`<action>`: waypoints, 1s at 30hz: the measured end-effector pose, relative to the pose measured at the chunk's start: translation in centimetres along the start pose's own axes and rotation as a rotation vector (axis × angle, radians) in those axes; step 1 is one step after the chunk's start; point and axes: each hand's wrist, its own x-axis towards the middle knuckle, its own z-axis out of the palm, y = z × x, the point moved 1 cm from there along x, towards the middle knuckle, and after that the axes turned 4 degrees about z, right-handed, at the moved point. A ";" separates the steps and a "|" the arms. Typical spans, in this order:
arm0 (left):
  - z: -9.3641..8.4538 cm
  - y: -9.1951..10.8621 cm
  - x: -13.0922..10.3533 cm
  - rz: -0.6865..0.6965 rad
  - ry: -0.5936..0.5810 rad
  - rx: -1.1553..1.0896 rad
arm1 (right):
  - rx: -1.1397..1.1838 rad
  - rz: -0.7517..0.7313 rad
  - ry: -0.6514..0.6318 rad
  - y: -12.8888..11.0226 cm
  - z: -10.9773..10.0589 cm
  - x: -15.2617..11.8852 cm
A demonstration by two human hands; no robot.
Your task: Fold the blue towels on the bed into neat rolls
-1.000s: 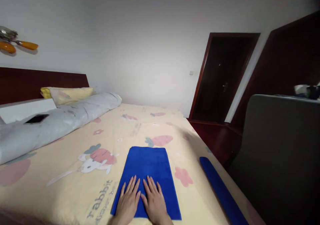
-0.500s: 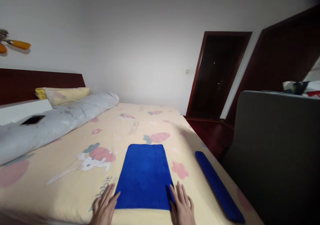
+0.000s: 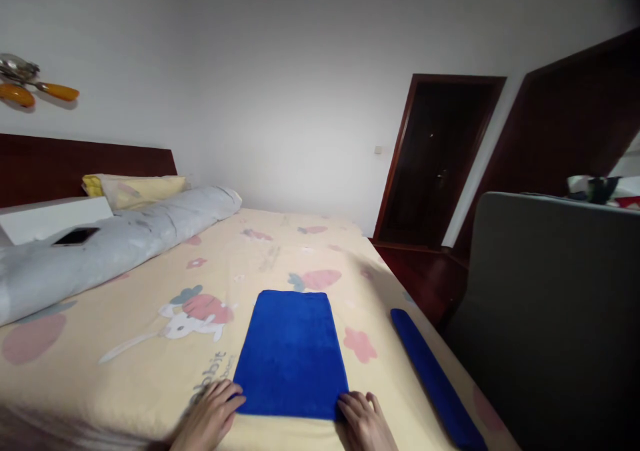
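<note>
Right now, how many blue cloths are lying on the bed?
2: a flat blue cloth between the left hand and right hand, and a narrow blue cloth near the right edge of the bed. Others could be hidden underneath.

Cloth matt, sl. napped fabric; sheet smooth matt fabric; headbd smooth wood-look; phone glossy.

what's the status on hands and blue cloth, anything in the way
Left hand at near left corner of blue cloth; right hand at near right corner. Cloth flat on bed. Long blue strip apart, right, out of the way.
</note>
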 end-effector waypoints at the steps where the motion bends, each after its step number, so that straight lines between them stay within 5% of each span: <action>1: 0.0 0.2 0.1 -0.004 0.007 -0.001 | -0.029 -0.007 0.020 0.0 0.1 0.0; 10: 1.5 -0.2 -0.1 -0.037 0.074 0.026 | -0.019 0.065 0.110 -0.7 0.1 0.9; 23: -1.0 0.5 -2.3 0.069 0.052 -0.069 | 0.108 -0.002 0.025 -0.2 -0.8 -1.4; 30: -0.3 -0.7 -2.6 -0.147 0.086 -0.223 | 0.376 0.347 -0.037 -1.1 -1.6 -1.0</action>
